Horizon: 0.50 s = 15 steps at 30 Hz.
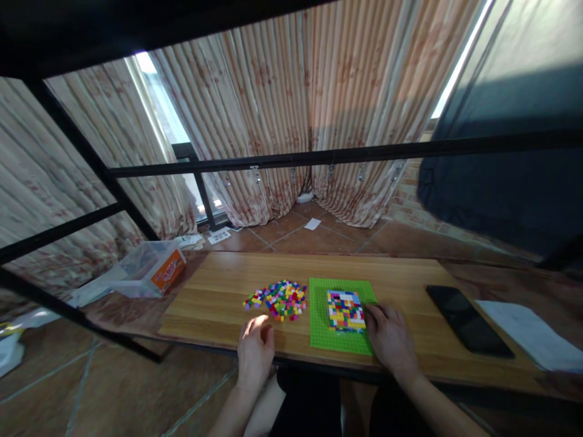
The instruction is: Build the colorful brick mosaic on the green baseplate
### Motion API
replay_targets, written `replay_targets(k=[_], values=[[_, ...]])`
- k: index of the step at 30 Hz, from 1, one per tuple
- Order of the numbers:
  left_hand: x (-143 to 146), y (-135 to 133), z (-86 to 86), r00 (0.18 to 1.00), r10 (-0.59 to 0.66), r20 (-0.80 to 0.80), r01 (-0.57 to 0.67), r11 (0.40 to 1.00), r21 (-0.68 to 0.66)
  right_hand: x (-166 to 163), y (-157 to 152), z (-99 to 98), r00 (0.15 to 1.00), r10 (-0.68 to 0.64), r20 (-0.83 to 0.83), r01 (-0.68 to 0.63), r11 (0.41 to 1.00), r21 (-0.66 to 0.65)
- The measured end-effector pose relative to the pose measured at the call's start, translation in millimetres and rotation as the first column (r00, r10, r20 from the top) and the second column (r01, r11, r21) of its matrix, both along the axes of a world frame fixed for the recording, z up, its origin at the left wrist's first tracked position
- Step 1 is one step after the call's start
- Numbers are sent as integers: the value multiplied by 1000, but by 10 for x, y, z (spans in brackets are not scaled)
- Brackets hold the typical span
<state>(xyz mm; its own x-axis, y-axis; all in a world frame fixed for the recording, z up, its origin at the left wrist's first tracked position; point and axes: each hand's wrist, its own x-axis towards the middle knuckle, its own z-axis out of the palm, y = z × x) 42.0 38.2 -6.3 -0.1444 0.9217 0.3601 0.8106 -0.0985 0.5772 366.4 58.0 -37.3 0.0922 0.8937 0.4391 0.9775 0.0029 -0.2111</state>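
A green baseplate [321, 331] lies near the front edge of a wooden table [214, 297]. A block of small multicoloured bricks [345, 310] is built on the plate's right half. A loose pile of small coloured bricks [280, 298] lies just left of the plate. My left hand [255, 349] rests on the table in front of the pile, fingers curled loosely, nothing visible in them. My right hand [389, 337] lies flat at the plate's right edge, fingertips touching the built block.
A black phone [468, 318] lies on the table's right part, with white paper [531, 334] beyond it. A clear plastic box with an orange label [150, 267] stands off the table's left end. Black frame bars [346, 155] cross the view. Curtains hang behind.
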Motion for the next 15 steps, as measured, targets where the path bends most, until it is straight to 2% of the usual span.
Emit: replay_targets(k=[7, 15], values=[[120, 117, 42, 1000, -10, -30, 9, 999, -35, 31, 20, -50, 1000, 14, 25, -13, 1000, -16], [-7, 266, -35, 999, 39, 6, -39, 998, -51, 63, 31, -101, 999, 27, 22, -27, 1000, -3]])
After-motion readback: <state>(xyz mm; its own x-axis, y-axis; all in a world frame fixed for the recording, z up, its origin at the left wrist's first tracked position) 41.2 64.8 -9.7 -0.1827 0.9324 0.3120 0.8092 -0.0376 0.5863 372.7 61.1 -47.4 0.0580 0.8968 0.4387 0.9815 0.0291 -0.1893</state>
